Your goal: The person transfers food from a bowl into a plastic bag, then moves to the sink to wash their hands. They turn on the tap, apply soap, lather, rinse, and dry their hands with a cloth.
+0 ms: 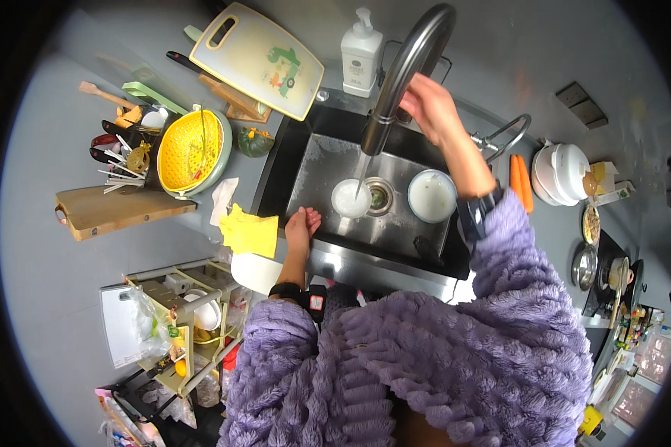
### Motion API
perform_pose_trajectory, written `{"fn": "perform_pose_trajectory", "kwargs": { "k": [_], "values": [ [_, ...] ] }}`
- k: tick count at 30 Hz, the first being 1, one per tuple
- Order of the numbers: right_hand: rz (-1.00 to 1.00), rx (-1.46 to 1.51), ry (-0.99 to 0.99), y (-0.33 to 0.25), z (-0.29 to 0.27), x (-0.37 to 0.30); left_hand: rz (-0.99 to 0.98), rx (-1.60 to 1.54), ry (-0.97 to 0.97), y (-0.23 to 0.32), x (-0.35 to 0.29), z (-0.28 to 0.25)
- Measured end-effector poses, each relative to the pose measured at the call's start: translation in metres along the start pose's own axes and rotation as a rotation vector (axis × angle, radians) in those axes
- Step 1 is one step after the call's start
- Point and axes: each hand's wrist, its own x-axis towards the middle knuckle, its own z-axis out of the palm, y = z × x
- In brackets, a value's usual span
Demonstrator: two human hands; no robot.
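My right hand (431, 110) reaches behind the curved dark metal faucet (405, 71), its fingers bent against the faucet's side and their tips partly hidden. A thin stream of water runs from the spout into a small white bowl (350, 200) on the bottom of the steel sink (317, 175). A larger white bowl (431, 197), holding cloudy liquid, sits to the right of the drain (378, 195). Over the sink's front left edge is my left hand (303, 224), with palm up, fingers loosely curled and nothing in it.
Left of the sink lie a yellow cloth (249, 231), a green squash (255, 142) and a yellow colander (191, 149). A cutting board (257, 59) and a white pump bottle (361, 59) stand behind. Carrots (521, 182) and a white pot (563, 173) are at right.
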Motion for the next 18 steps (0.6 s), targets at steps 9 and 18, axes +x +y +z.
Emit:
{"fn": "perform_pose_trajectory", "kwargs": {
  "k": [9, 18],
  "values": [
    [0.306, 0.023, -0.057, -0.027, 0.021, 0.153, 0.010, -0.014, 0.023, 0.001, -0.002, 0.002],
    [0.307, -0.057, -0.163, -0.030, 0.013, 0.184, -0.008, 0.019, 0.020, 0.007, -0.005, 0.005]
  ]
}}
